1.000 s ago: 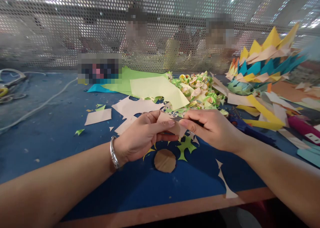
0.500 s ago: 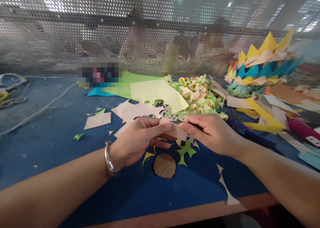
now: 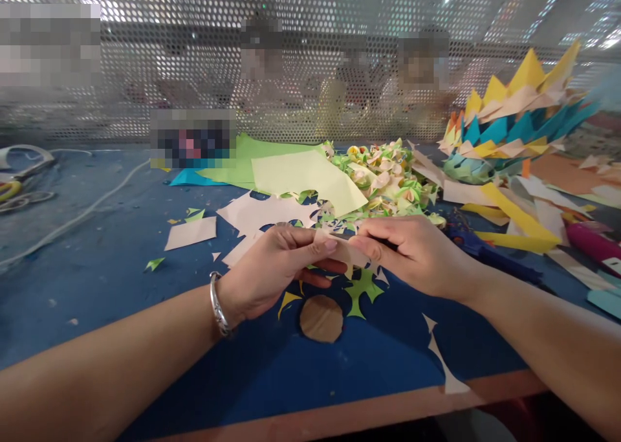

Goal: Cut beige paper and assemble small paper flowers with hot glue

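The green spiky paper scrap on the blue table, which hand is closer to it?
Right. The right hand hovers just above the green spiky paper scrap; the left hand is farther off to its left.

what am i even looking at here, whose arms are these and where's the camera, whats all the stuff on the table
There is no machine here. The camera sits on a person's head and looks forward and down, so the two bare arms reaching in from the bottom are that person's own.

The left hand, with a silver bracelet on its wrist, and the right hand together pinch one small piece of pale beige paper just above the table.

The blue table is strewn with craft paper: a brown paper disc right below the hands, green offcuts, beige sheets with holes cut out, a light yellow-green sheet, a heap of small folded paper flowers, and a spiky stack of folded coloured paper on the right. Behind a perforated screen, other people sit blurred.
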Action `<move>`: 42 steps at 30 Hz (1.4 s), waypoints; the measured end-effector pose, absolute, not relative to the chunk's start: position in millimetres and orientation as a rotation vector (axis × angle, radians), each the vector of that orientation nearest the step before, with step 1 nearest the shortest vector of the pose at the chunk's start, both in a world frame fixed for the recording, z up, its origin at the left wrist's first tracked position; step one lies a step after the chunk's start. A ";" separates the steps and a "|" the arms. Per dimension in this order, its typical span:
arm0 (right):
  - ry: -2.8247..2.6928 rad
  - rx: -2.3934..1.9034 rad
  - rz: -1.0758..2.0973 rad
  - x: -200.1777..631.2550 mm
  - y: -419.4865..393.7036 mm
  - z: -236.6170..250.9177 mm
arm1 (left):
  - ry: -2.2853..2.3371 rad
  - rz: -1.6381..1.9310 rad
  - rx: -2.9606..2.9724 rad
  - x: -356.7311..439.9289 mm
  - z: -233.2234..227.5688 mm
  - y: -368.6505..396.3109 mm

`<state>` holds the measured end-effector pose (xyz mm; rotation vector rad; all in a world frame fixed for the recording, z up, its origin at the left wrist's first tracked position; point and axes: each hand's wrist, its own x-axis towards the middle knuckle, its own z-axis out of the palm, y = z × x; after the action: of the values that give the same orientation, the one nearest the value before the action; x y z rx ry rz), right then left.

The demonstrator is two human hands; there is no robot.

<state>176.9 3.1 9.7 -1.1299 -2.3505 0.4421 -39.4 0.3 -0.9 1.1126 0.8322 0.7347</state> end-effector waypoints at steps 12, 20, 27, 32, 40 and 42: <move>-2.376 -1.082 0.429 176.0 1.2 10.3 | 0.865 0.681 1.184 -37.0 -0.1 -1.0; -2.396 -1.052 0.410 175.9 2.0 9.8 | 0.848 0.661 1.194 -37.0 -1.6 -1.1; -2.406 -1.047 0.414 176.5 1.9 9.7 | 0.812 0.644 1.141 -37.6 -0.5 0.4; -2.408 -1.045 0.420 176.8 0.8 9.9 | 0.789 0.631 1.145 -37.8 -1.6 -0.6; -2.405 -1.020 0.433 175.1 -0.2 10.8 | 0.770 0.598 1.149 -38.1 -1.9 0.6; -2.407 -1.028 0.439 175.0 0.0 10.9 | 0.767 0.602 1.146 -38.1 -1.8 0.7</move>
<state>175.0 0.0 10.9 -1.0276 -2.4072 0.4391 -38.1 0.7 -1.8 1.1460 0.7667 0.6025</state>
